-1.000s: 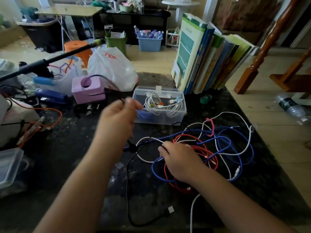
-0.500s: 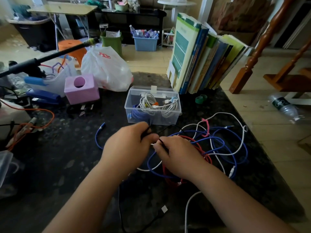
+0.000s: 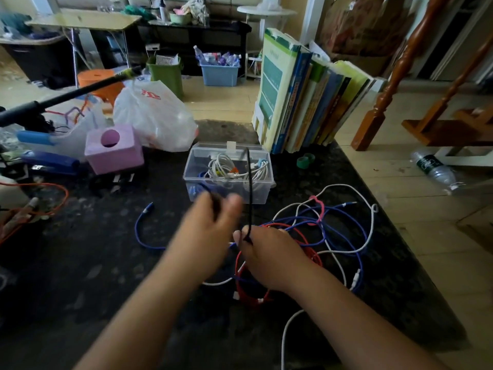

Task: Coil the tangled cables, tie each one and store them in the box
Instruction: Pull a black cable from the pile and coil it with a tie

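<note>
2 hands pinching black cable, above tangle

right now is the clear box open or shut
Open: the clear box has no lid over its top, and coiled white cables show inside it.

The left hand is motion-blurred; its fingertips are smeared, and the grip on the black cable between them cannot be resolved. Beneath the right hand, parts of the red cable and blue cable are hidden. The white cable nearer the viewer than the fingers is cut off by the bottom edge. Beyond the fingertips, the coils inside the clear box are too densely packed to be counted.
</note>
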Action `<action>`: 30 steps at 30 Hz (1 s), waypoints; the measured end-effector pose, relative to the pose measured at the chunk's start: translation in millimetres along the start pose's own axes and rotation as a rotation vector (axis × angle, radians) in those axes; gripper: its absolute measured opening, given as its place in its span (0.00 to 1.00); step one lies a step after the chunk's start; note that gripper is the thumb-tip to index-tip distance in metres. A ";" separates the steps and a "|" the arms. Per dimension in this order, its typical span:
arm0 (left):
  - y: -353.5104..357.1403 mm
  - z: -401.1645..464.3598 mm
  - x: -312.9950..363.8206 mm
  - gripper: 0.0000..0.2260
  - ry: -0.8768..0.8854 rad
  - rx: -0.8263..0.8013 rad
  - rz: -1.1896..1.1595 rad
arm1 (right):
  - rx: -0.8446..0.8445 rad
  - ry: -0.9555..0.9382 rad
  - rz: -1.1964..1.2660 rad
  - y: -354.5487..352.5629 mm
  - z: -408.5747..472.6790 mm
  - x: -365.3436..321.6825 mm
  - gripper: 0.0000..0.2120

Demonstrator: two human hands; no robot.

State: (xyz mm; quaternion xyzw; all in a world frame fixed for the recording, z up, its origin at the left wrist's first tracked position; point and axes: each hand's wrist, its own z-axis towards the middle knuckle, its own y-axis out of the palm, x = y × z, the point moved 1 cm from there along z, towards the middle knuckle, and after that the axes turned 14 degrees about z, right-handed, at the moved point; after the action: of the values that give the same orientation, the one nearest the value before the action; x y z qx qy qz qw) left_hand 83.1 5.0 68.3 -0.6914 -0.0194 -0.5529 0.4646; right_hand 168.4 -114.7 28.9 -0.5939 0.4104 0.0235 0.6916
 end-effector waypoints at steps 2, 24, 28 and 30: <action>18.7 -13.0 0.5 0.24 0.067 -0.140 0.142 | -0.037 -0.048 0.025 -5.3 -2.2 -8.5 0.11; -42.5 2.1 7.6 0.13 0.127 0.310 -0.150 | 0.047 0.124 0.008 2.4 3.6 23.6 0.17; -93.0 44.7 -13.6 0.19 -0.189 0.388 -0.307 | 0.014 0.131 -0.026 3.6 3.5 34.2 0.17; -92.4 44.9 -15.4 0.19 -0.253 0.372 -0.264 | 0.010 0.132 -0.028 3.7 3.6 32.7 0.18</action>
State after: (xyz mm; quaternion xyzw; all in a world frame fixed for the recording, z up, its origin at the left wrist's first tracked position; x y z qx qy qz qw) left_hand 60.7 94.8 115.6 -0.6492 -0.2688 -0.5046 0.5016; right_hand 190.1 -125.5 6.4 -0.5963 0.4468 -0.0272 0.6664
